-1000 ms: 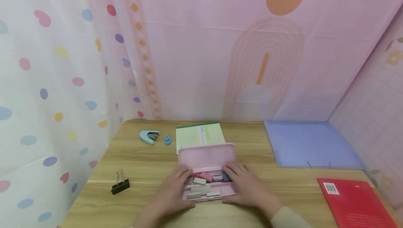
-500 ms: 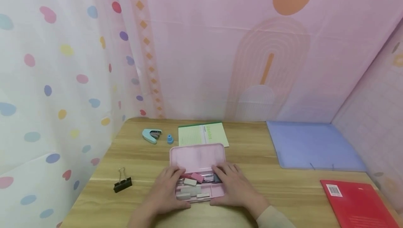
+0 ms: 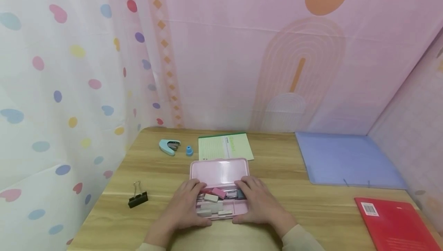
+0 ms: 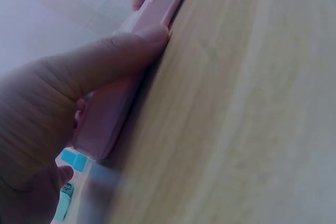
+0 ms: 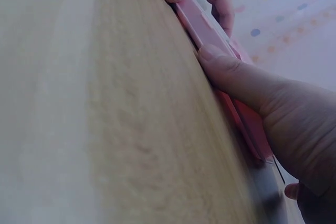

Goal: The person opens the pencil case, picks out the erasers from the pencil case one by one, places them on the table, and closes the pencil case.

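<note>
A pink pencil case [image 3: 219, 172] lies with its lid raised toward the back. Inside are a pink eraser [image 3: 219, 193], a white eraser [image 3: 211, 198] and several pale blocks in the front compartment. My left hand [image 3: 185, 206] grips its left end, thumb along the front edge. At the right end my right hand [image 3: 259, 204] holds it in the same way. The left wrist view has the left hand [image 4: 47, 98] against the case's pink side [image 4: 102, 119]. In the right wrist view, the right hand's thumb [image 5: 231, 74] presses the front wall.
Behind the case lies a green notepad [image 3: 225, 147]. A light blue stapler [image 3: 169, 147] and a small blue cone-shaped piece [image 3: 189, 151] sit back left. A black binder clip [image 3: 138, 199] stands left. On the right are a blue folder [image 3: 349, 160] and a red booklet [image 3: 394, 224].
Both hands have shifted the pencil case to the left over the table, mostly in the first half second. The lid stays raised. The head view has turned slightly.
</note>
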`<state>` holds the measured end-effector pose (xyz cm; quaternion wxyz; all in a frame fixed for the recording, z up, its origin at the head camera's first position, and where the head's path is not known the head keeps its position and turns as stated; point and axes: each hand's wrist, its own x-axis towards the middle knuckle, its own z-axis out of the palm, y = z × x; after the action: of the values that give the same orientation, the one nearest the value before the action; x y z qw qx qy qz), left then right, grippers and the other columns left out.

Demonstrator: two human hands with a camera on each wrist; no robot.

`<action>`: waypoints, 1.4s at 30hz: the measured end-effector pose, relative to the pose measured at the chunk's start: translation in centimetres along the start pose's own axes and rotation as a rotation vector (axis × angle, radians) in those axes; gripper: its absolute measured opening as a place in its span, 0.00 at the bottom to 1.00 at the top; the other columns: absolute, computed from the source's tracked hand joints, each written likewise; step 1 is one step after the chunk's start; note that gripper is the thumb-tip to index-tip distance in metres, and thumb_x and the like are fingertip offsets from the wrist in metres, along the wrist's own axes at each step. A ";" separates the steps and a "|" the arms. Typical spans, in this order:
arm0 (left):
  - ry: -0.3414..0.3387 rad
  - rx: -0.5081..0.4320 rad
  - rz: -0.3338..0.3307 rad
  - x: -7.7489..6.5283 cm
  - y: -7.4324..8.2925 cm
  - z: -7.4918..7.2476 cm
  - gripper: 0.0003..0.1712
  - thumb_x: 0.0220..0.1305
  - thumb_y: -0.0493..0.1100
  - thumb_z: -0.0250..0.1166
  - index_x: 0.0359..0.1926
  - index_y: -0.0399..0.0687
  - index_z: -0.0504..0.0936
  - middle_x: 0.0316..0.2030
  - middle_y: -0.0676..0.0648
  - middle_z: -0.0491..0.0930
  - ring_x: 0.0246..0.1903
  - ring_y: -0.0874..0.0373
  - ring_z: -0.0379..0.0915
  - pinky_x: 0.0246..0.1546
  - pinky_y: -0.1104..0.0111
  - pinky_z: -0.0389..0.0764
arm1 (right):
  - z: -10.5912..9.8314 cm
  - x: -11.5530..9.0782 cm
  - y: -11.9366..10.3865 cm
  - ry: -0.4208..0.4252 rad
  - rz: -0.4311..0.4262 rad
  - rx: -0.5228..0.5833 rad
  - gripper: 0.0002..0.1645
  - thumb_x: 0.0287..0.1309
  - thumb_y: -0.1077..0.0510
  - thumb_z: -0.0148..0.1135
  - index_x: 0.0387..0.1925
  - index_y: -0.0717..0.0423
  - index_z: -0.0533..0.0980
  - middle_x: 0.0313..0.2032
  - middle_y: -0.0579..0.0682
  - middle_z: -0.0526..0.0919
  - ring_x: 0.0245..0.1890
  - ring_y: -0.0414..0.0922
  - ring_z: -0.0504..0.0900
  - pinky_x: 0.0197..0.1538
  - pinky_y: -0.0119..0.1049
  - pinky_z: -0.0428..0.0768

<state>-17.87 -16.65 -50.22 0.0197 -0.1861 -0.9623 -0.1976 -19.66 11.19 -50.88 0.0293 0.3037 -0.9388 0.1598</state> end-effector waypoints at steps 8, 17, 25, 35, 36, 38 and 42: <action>0.088 -0.125 -0.011 -2.1 -0.1 -0.4 0.50 0.34 0.76 0.70 0.61 0.62 0.75 0.62 0.55 0.66 0.63 0.54 0.60 0.60 0.52 0.68 | -1.7 -1.9 0.0 0.074 -0.001 0.086 0.53 0.43 0.28 0.67 0.68 0.47 0.65 0.65 0.46 0.66 0.66 0.48 0.62 0.66 0.49 0.64; 0.175 -0.248 -0.122 -4.0 -1.7 -0.1 0.42 0.32 0.76 0.71 0.48 0.61 0.83 0.47 0.67 0.68 0.44 0.70 0.68 0.49 0.66 0.77 | -3.3 -2.2 0.9 0.197 -0.013 0.110 0.23 0.53 0.49 0.70 0.52 0.47 0.80 0.49 0.45 0.82 0.51 0.43 0.78 0.54 0.44 0.76; 0.206 -0.216 -0.046 -3.9 -1.6 0.4 0.31 0.31 0.64 0.80 0.41 0.61 0.85 0.44 0.66 0.67 0.41 0.68 0.65 0.45 0.67 0.75 | -2.5 -0.9 0.7 0.098 -0.004 0.113 0.22 0.57 0.47 0.66 0.54 0.46 0.78 0.54 0.44 0.79 0.55 0.44 0.74 0.59 0.45 0.72; 0.222 -0.227 -0.094 -4.0 -1.6 0.3 0.28 0.30 0.60 0.81 0.39 0.64 0.85 0.42 0.66 0.69 0.44 0.68 0.64 0.48 0.64 0.75 | -1.9 -0.3 0.6 0.075 0.012 0.101 0.24 0.56 0.43 0.66 0.52 0.45 0.79 0.49 0.42 0.80 0.51 0.41 0.72 0.55 0.43 0.74; 0.220 -0.225 -0.099 -4.0 -1.5 0.2 0.28 0.31 0.60 0.81 0.39 0.64 0.84 0.42 0.66 0.69 0.43 0.68 0.64 0.47 0.63 0.75 | -1.8 -0.3 0.6 0.076 0.012 0.100 0.23 0.55 0.43 0.66 0.51 0.45 0.80 0.47 0.41 0.80 0.50 0.40 0.72 0.55 0.43 0.74; 0.216 -0.225 -0.107 -4.0 -1.5 0.2 0.28 0.31 0.60 0.81 0.39 0.64 0.84 0.41 0.66 0.69 0.43 0.68 0.64 0.48 0.63 0.74 | -1.7 -0.3 0.5 0.077 0.009 0.096 0.22 0.54 0.43 0.67 0.49 0.46 0.81 0.45 0.39 0.79 0.48 0.40 0.71 0.52 0.41 0.74; 0.204 -0.222 -0.122 -4.1 -1.5 0.2 0.28 0.32 0.60 0.81 0.39 0.64 0.84 0.40 0.65 0.70 0.44 0.67 0.64 0.49 0.61 0.74 | -1.5 -0.4 0.3 0.104 0.000 0.097 0.20 0.52 0.44 0.70 0.46 0.46 0.81 0.42 0.39 0.80 0.46 0.39 0.70 0.50 0.41 0.74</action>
<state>-14.57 -19.27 -51.41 0.0846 -0.1074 -0.9370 -0.3215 -19.55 12.09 -49.59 0.0632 0.2961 -0.9271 0.2208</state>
